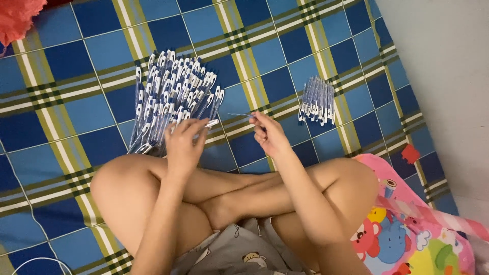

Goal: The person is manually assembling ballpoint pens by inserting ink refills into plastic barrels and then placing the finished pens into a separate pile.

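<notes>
I sit cross-legged on a blue, green and white plaid mat (76,56). My left hand (184,140) is shut on a white-capped pen barrel (210,124) at the lower edge of a big pile of clear pens with white clips (170,94). My right hand (270,133) pinches a thin refill (239,115) whose tip points left toward the barrel. A smaller pile of similar pens (317,101) lies on the mat beyond and to the right of my right hand.
A colourful cartoon-print pillow or cloth (412,239) lies by my right knee. A red fluffy cloth (18,18) sits at the top left corner. Pale floor (443,61) borders the mat on the right. A small red scrap (410,153) lies at the mat's edge.
</notes>
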